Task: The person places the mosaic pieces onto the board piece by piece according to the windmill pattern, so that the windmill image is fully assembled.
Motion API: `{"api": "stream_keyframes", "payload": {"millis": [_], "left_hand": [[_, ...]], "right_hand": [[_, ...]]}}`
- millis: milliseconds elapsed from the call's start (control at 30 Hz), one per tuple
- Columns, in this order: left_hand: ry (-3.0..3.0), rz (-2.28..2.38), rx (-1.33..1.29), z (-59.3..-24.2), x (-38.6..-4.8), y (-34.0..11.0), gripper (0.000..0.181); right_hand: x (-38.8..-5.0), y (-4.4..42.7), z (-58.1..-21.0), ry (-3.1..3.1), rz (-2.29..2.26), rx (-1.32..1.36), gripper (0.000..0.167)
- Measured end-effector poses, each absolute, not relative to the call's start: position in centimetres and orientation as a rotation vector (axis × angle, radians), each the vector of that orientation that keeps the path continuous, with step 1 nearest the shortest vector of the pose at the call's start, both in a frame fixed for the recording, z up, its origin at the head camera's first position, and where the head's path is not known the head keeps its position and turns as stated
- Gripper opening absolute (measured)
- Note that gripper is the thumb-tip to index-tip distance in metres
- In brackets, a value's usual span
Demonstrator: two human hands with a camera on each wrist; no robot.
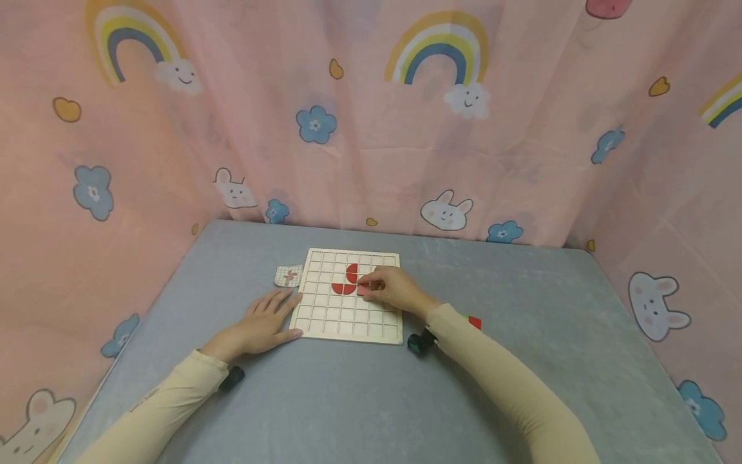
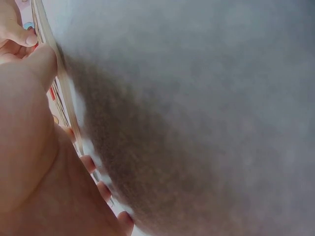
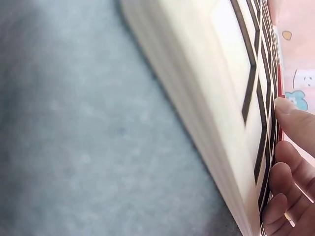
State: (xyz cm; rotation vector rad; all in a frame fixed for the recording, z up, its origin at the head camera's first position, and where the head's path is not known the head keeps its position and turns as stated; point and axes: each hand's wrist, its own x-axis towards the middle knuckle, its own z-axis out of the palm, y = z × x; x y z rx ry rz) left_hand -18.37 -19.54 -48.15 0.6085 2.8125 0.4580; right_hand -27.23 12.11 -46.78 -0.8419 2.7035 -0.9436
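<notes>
A pale wooden grid board (image 1: 336, 330) lies on the grey table, with several red quarter-round tiles (image 1: 351, 278) set in its middle squares. My right hand (image 1: 397, 288) reaches over the board's right side, and its thumb and fingers pinch a red tile (image 1: 362, 290) at the grid, beside the others. The fingers partly cover this tile. Flat on the table, my left hand (image 1: 261, 325) has its fingers spread, and its thumb and fingertips touch the board's left edge. The left wrist view shows that hand along the board's edge.
Left of the board lies a small card (image 1: 288, 276) printed with a grid and a red pattern. Red and green pieces (image 1: 475, 321) are partly hidden behind the right sleeve. A pink printed curtain (image 1: 371, 161) stands around the back and sides of the table.
</notes>
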Motion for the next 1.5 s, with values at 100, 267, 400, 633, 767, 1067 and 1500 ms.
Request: {"api": "stream_keyframes", "payload": {"millis": [100, 267, 400, 633, 767, 1067, 1500], "left_hand": [[2.811, 0.456, 0.609, -48.0, -18.2, -19.5, 0.079], [2.795, 0.476, 0.620, -47.4, -17.9, -19.4, 0.080], [2.789, 0.497, 0.624, -47.1, -17.8, -19.4, 0.081], [2.818, 0.475, 0.613, -48.0, -18.2, -19.5, 0.079], [2.825, 0.461, 0.620, -48.6, -18.4, -19.7, 0.080], [2.829, 0.455, 0.614, -48.6, -18.3, -19.6, 0.079], [2.839, 0.446, 0.622, -48.6, -18.5, -19.6, 0.079]], "right_hand": [[-27.3, 12.1, -46.8, 2.705, -0.934, -0.843, 0.030], [-27.3, 12.1, -46.9, 2.690, -0.935, -0.819, 0.030], [-27.4, 12.1, -47.0, 2.687, -0.931, -0.828, 0.030], [-27.4, 12.0, -46.9, 2.689, -0.926, -0.844, 0.031], [-27.3, 12.0, -46.7, 2.673, -0.929, -0.822, 0.031], [-27.1, 12.0, -46.4, 2.671, -0.936, -0.831, 0.031], [-27.2, 12.1, -46.4, 2.671, -0.949, -0.879, 0.031]]}}
